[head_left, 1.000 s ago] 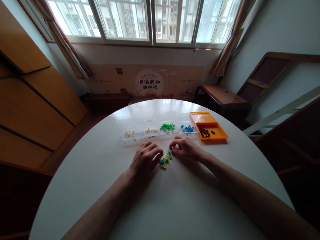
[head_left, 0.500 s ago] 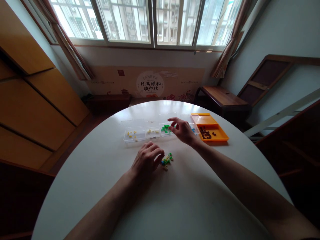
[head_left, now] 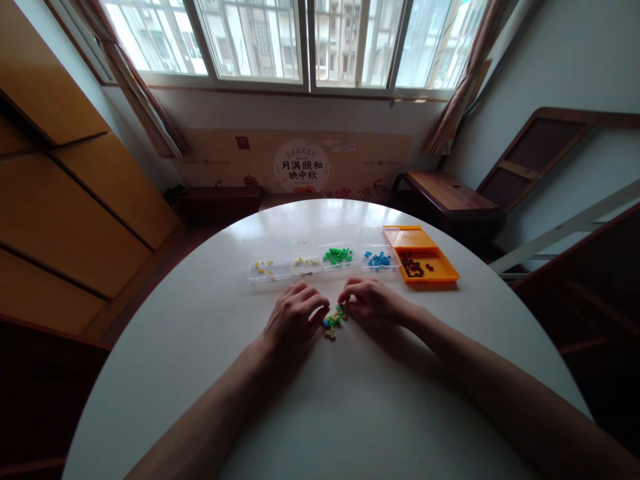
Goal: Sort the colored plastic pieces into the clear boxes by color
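Head view: Two bare hands rest on a round white bench (head_left: pixel 350 413). Between them lies a little pile of small beads (head_left: pixel 332 321), green, yellow and blue mixed together. The left hand (head_left: pixel 293 321) lies with its fingers curled down, and its fingertips sit right at the left edge of the pile. Its grip is loose and holds nothing that can be seen. The right hand (head_left: pixel 371 301) is just on the other side of the pile. Its fingertips are bunched together at the green beads on the pile's top right edge. They pinch close, but the beads are too small to tell if one is held.

Farther back on the bench stands a row of small open boxes, side by side. The clear box with yellow beads (head_left: pixel 269 269) is on the left. Next comes a clear box with pale yellow beads (head_left: pixel 306 264), then a clear box with green beads (head_left: pixel 338 257), then a clear box with blue beads (head_left: pixel 378 260). On the right end is an orange box (head_left: pixel 434 268) with dark brown beads in it, its lid open behind it.
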Tool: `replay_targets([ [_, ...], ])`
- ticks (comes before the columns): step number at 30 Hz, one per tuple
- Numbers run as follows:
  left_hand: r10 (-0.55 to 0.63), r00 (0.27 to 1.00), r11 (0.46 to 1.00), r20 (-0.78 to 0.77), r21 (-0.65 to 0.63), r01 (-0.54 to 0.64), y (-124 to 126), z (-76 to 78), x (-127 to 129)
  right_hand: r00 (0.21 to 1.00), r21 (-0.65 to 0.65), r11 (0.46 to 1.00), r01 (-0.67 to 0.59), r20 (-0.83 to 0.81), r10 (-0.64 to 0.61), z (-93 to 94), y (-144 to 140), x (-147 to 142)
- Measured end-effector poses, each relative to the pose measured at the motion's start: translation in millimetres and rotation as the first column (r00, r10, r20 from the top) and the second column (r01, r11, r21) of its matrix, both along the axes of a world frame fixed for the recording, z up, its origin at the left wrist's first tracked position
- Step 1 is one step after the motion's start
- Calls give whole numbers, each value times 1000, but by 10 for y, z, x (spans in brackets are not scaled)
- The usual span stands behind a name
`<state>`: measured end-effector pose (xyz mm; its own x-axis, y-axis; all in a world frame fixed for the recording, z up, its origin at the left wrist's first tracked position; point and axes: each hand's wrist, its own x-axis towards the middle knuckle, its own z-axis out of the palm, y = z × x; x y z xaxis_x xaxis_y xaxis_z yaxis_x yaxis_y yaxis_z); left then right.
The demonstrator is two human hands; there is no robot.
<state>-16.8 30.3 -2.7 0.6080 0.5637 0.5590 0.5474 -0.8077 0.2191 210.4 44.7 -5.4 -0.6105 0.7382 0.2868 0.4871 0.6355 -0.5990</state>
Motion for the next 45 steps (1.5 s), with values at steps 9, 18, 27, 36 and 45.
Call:
replay_targets([
  [9, 5, 1000, 1000, 2, 6, -5, 4, -7, 0, 997, 75, 997, 13, 79, -19, 31, 28, -73],
  [18, -5, 1000, 1000, 24, -7, 5, 6, -1, 0, 920, 142, 912, 384, -145, -365, 261, 473, -173],
  [27, 5, 1000, 999, -4, -37, -5, -3, -10, -21, 933, 155, 922, 354, -125, -337, 53, 207, -33],
  [36, -44, 990, 998, -132, -58, 37, -98, 55, 92, 936, 219, 912, 346, -153, -319, 53, 9, -65],
  [45, -81, 982, 993, -172, -100, 64, -96, 29, 86, 950, 211, 929, 303, -137, -279, -48, -37, -111],
])
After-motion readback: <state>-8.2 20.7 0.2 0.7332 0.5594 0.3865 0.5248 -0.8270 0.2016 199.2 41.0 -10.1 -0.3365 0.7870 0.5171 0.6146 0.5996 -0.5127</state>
